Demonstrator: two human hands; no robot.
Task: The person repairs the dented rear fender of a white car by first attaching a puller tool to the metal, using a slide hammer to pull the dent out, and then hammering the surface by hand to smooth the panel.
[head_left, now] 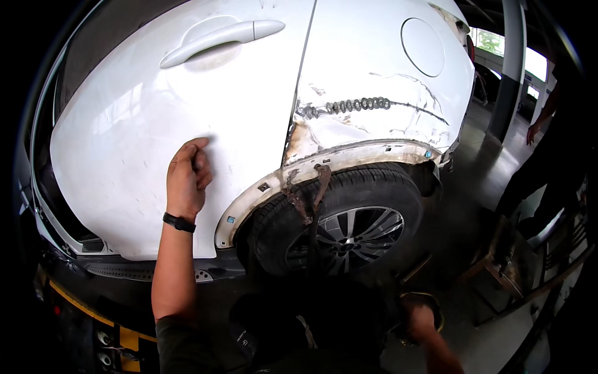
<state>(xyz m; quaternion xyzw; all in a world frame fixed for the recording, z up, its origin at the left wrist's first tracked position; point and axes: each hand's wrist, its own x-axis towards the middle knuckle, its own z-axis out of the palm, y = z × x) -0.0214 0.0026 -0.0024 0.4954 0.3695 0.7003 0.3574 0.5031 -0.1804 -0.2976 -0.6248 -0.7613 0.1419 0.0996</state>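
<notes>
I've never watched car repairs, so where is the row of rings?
In the head view, the rings lie right of centre on the white panel, above the tyre, below and left of the round flap.

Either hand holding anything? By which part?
Left hand: nothing visible in it, fingers curled by the white door. Right hand: too blurred and dark to tell.

My feed shows a grey floor (464, 193), glossy toward the back and dark around the white car (249, 124); shadow hides where its tyre meets the ground. A pillar (506, 106) rises from it at the right, and nearer me stands a worn wooden stool (507, 274). I can't tell whether the yellow-rimmed container (443, 316) rests there.
</notes>
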